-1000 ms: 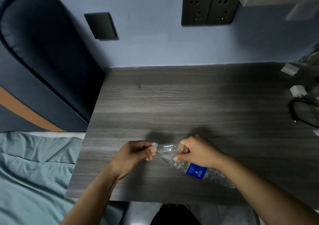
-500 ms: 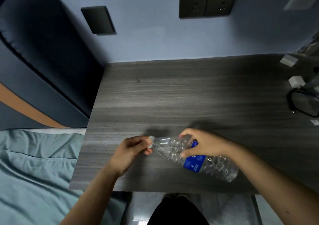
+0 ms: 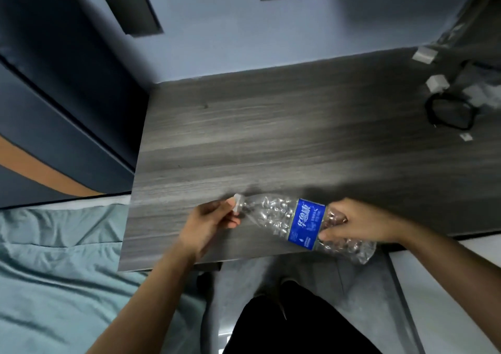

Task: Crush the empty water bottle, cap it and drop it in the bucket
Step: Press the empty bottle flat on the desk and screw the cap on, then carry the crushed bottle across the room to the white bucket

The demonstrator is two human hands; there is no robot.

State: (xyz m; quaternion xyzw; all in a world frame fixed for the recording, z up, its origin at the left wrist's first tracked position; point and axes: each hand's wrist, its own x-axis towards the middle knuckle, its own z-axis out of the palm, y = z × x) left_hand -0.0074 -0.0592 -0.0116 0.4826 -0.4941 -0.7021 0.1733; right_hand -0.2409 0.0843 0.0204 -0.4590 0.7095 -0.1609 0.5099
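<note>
Head view finds the crumpled water bottle lying across the worktop near its front edge, neck toward 9 o'clock, base toward 4 o'clock past the edge. The left hand pinches the white cap at the neck, and the right hand is closed on the body beyond the blue label. Judged step: capping; next comes a firm twist to seat the cap, then the drop, though no bucket is in sight.

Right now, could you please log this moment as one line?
stage: capping | bottle: crumpled | left hand: on cap | right hand: gripping base end | bucket: unseen
</note>
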